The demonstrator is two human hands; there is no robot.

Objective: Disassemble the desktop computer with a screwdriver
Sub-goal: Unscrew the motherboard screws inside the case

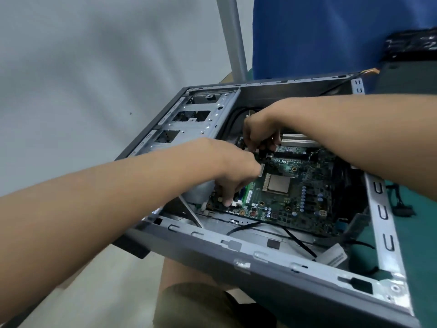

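While your left hand (227, 166) presses straight fingertips on the motherboard's (295, 197) near-left edge, your right hand (262, 129) curls its fingers at the far edge; whether they grip anything cannot be told. The open computer case (260, 252) lies on the green bench (423, 245).

Matt grey metal case (272, 278), glossy green circuit board (305, 192)

i see a dark grey computer case (272, 287) with a silver drive cage (201, 124), a green motherboard (302, 185) dotted with tiny blue capacitors, black cables (298, 240), a teal surface (423, 245), and a blue panel (319, 31) behind.
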